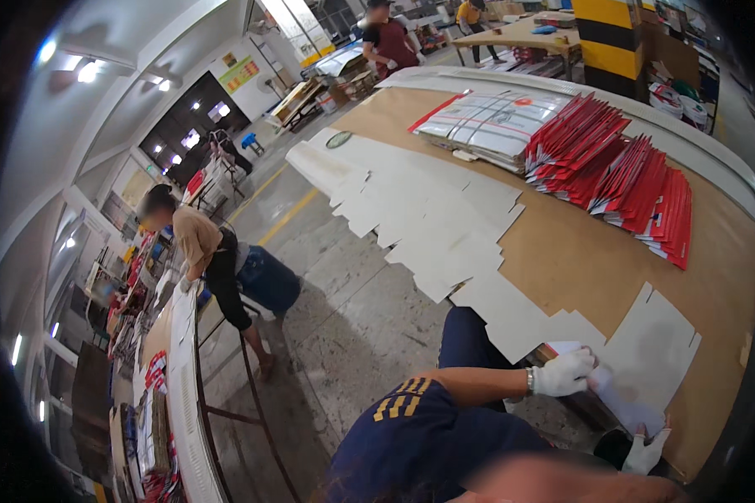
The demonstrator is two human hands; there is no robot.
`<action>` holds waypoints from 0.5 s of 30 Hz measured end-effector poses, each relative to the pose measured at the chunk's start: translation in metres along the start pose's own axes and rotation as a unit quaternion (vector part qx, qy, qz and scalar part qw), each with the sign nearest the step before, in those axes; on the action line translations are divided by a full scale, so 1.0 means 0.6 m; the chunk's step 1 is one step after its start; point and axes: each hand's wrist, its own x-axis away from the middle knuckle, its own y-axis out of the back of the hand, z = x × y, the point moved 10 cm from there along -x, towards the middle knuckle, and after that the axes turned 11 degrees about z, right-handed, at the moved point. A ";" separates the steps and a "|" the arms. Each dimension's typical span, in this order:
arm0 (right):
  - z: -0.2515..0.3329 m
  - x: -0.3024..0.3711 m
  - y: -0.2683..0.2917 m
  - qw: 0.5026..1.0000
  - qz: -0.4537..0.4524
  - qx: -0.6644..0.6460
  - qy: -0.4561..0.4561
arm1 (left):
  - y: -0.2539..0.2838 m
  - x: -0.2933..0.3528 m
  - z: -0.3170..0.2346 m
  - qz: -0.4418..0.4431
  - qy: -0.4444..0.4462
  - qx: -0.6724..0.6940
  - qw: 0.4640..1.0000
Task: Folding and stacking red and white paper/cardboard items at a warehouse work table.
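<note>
A white sheet (626,404), blurred at its lower part, stretches between my two hands at the near right table edge. My left hand (564,374), in a white glove, has its fingers closed at the upper left of this sheet. Lower right, my right hand (646,453) grips the other end, its fingertips bare beyond the white glove. Beneath and beside the sheet lies a larger light-grey cardboard piece (658,335) with slits cut in its edge. Several similar light-grey cardboard pieces (445,210) overlap in a long row leading away from me.
On the brown-topped table (554,268), fanned red-edged folded pieces (596,159) lie beside a strapped white stack (491,121). A person in a tan shirt (197,239) works at the left table, near a blue drum (268,281). A yellow-black pillar (610,42) stands beyond.
</note>
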 end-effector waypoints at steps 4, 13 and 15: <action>-0.114 0.020 0.009 0.978 -0.080 -0.139 -0.133 | 0.006 -0.020 -0.012 -0.208 0.018 -0.174 0.962; 0.053 0.103 -0.217 0.798 0.080 -0.567 -0.189 | -0.109 -0.061 -0.078 0.073 -0.059 -0.368 0.925; 0.052 0.082 -0.200 0.832 0.029 -0.515 -0.202 | -0.137 -0.068 -0.093 0.060 -0.098 -0.398 0.910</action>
